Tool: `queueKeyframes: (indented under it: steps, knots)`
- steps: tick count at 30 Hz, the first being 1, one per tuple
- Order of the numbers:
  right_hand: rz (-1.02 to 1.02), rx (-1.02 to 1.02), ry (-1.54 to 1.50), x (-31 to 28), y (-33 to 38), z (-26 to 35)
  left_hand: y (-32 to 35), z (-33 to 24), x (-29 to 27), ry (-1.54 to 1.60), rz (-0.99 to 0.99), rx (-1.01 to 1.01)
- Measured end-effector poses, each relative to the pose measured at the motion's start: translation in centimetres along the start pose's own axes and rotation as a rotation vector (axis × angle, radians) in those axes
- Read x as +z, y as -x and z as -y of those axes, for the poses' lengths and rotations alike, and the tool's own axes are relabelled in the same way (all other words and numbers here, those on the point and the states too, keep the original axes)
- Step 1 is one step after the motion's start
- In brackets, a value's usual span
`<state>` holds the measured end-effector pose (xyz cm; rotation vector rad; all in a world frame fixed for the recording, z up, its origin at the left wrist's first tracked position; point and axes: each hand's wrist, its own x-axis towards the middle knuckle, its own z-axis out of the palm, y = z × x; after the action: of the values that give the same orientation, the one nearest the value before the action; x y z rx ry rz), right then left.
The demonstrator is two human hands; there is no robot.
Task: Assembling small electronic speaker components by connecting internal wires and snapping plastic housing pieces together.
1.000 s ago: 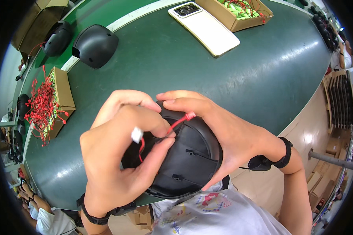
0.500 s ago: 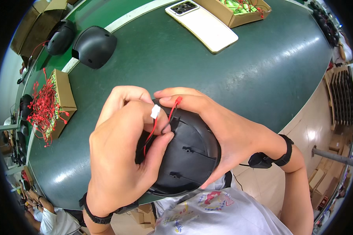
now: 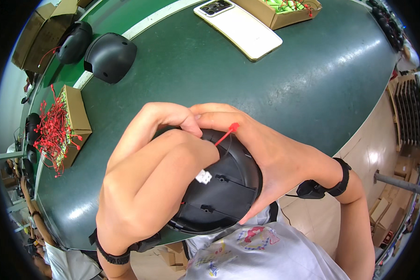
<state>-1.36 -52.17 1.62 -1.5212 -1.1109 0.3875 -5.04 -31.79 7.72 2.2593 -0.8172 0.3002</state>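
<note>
A round black plastic shell (image 3: 219, 186), its inner side with small raised posts facing up, is held close to my body above the table's near edge. My right hand (image 3: 275, 154) wraps round its right side, thumb at the near rim and fingers at the far rim. My left hand (image 3: 149, 172) reaches over the left part, its fingers bent down into the shell; most fingertips are hidden, so what they pinch does not show. Beside those knuckles lies a white plug (image 3: 204, 176). A red wire with a red connector (image 3: 234, 127) sticks out toward my right hand.
On the green table (image 3: 312, 79) lie a white phone (image 3: 240, 29) and a carton of green, red-wired parts (image 3: 291, 18). At left stands a cardboard box (image 3: 78, 116) of red-tipped wires (image 3: 56, 130). Two black shells (image 3: 110, 57) sit far left. Another person's arm (image 3: 39, 219) shows lower left.
My left hand has rolled over, its knuckles now covering more of the shell. The white plug has dropped nearer to me, and the red connector has shifted right. My right hand keeps its hold.
</note>
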Motion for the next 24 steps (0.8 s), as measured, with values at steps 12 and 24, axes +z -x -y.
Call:
queueKeyframes:
  steps: [12,24]
  knots:
    - [0.002,0.033,-0.059,-0.6,0.2,0.1,-1.4,0.0,-0.8,-0.06,0.147,0.078]
    - [0.01,-0.001,0.004,-0.7,0.2,0.1,2.8,0.9,0.9,0.643,-0.277,-0.612]
